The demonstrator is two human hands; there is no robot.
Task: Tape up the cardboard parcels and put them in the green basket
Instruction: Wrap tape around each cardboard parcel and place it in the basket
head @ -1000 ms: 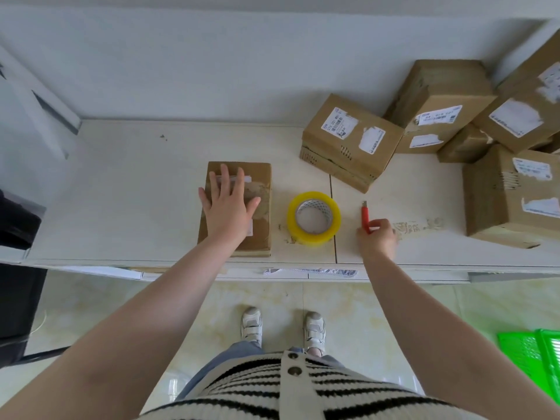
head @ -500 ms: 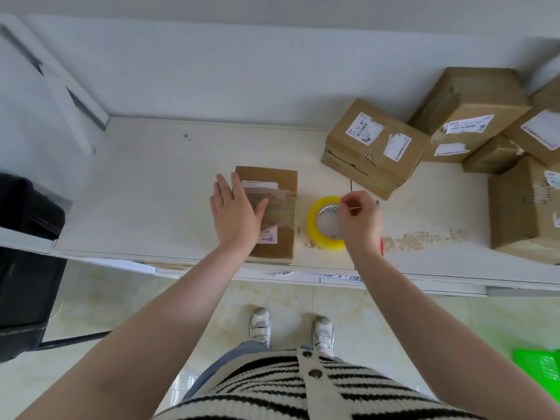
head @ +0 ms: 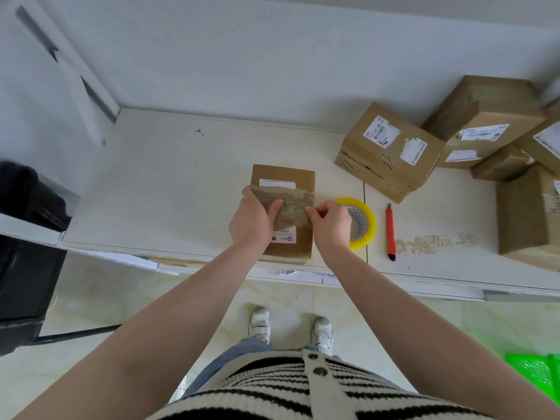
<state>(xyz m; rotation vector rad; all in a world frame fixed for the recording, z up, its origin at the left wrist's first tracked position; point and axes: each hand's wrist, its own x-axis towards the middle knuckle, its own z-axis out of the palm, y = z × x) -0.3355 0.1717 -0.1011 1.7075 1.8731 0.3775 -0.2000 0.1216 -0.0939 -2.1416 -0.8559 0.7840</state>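
A person in a striped top stands at a white table (head: 169, 189), both hands on a small cardboard parcel (head: 298, 177) near its front edge; the parcel carries a white label at its far end and another near the front with a small purple mark, the print too small to read; a wide strip of old brownish tape (head: 291, 204) crosses its top, wrinkled and dull. The left hand (head: 251, 219) grips the parcel's left side, thumb laid over the tape; the right hand (head: 330, 222) pinches the tape's right end between thumb and fingertips. Just beside the parcel on the right lies one roll of yellow tape (head: 365, 222), partly behind the right hand; one red knife (head: 391, 231) lies beyond it, apart from the roll. Five more boxes crowd the table's far right: the nearest box (head: 391, 150) bears two white labels with barcode lines, the writing unreadable; a larger box (head: 485, 116) behind it has two labels as well; the rest are cut by the frame. A corner of the green basket (head: 536, 374) shows on the floor at lower right.
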